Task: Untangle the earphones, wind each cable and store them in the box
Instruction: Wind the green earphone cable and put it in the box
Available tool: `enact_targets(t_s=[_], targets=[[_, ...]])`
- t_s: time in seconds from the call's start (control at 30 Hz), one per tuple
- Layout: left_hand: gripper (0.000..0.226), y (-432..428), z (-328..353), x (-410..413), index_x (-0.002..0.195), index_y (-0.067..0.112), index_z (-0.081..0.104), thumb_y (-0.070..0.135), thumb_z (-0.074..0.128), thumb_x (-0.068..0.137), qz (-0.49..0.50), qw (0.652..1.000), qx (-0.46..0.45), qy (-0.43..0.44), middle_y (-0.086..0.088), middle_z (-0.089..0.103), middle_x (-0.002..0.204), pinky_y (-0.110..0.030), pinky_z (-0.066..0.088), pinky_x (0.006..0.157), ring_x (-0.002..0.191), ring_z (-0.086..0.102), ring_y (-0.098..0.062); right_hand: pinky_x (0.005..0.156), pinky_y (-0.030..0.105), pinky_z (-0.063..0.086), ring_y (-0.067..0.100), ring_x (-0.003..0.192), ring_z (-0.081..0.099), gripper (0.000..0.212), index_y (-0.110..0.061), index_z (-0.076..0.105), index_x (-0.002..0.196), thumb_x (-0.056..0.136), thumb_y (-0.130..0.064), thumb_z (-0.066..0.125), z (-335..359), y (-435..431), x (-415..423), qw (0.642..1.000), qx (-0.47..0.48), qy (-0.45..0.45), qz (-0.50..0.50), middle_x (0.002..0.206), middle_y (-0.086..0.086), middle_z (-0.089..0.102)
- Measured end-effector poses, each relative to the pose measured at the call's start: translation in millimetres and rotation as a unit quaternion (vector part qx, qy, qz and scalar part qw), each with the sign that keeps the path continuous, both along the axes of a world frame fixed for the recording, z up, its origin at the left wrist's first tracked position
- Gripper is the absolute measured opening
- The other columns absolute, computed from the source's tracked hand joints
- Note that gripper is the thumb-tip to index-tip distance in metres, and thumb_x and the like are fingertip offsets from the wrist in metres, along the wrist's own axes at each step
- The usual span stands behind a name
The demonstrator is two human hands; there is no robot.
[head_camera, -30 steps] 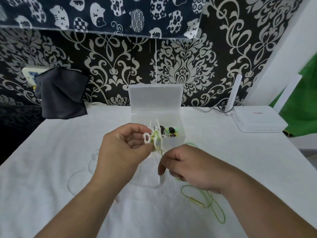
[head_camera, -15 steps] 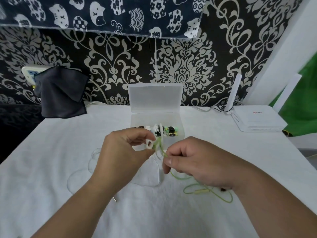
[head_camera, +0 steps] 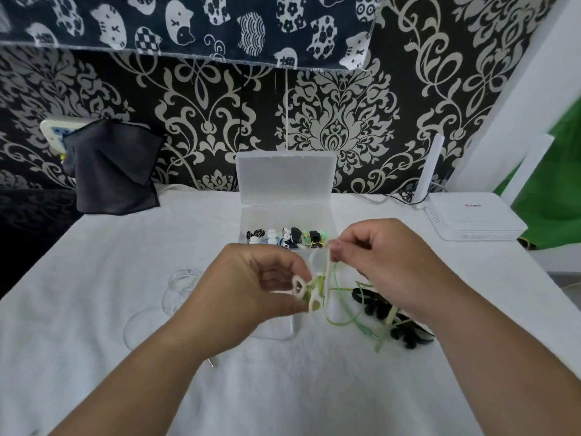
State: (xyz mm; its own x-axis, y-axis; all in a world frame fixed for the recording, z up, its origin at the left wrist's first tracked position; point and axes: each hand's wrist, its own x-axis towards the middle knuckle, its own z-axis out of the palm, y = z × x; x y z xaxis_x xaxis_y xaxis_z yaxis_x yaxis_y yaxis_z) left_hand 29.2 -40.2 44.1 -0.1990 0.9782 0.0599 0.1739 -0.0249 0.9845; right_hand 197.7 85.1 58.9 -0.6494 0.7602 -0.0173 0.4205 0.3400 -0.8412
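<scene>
My left hand (head_camera: 251, 294) pinches the wound part of the green earphone cable (head_camera: 344, 311) in front of the open box (head_camera: 286, 179). My right hand (head_camera: 388, 265) seems to pinch a strand just above, though it is blurred.

Left hand (head_camera: 251, 291), right hand (head_camera: 390, 262): both in pinch.

light: bright, soft, even | shadows: faint, under the forearms on the white bench (head_camera: 94, 278) | blur: green cable (head_camera: 358, 320) motion-smeared | edges: wide-angle bowing
</scene>
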Motion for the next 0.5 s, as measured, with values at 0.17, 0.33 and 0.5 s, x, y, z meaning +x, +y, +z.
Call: enact_targets(t_s=[0.17,0.33,0.5], targets=[[0.034,3.4,-4.4,-5.8,0.081,0.006,0.073,-0.008,0.087,0.054,0.076,0.986,0.054,-0.137,-0.016,0.073,0.079,-0.025,0.058,0.069,0.072,0.072,-0.023,0.047,0.025,0.026,0.010,0.047,0.032,0.033,-0.013,0.072,0.082,0.102,-0.030,0.052,-10.6,-7.9,-6.7,0.989,-0.119,-0.061,0.070,0.058,-0.003,0.042],[0.030,8.2,-9.5,-8.6,0.085,0.004,0.071,0.003,0.079,0.056,0.176,0.969,0.062,-0.161,-0.018,0.075,0.085,-0.023,0.058,0.069,0.074,0.074,-0.024,0.055,0.024,0.036,0.013,0.054,0.042,0.030,-0.012,0.069,0.086,0.104,-0.024,0.049,-11.0,-20.2,-14.5,0.976,-0.170,-0.054,0.126,0.061,-0.003,0.050],[0.030,7.2,-10.4,-6.5,0.085,0.006,0.072,0.003,0.081,0.056,0.188,0.970,0.051,-0.143,-0.017,0.075,0.083,-0.024,0.059,0.069,0.073,0.073,-0.024,0.081,0.032,0.052,0.015,0.073,0.066,0.021,-0.022,0.072,0.085,0.100,-0.024,0.057,-3.5,-20.6,-11.5,0.975,-0.130,-0.087,0.161,0.068,0.000,0.070]])
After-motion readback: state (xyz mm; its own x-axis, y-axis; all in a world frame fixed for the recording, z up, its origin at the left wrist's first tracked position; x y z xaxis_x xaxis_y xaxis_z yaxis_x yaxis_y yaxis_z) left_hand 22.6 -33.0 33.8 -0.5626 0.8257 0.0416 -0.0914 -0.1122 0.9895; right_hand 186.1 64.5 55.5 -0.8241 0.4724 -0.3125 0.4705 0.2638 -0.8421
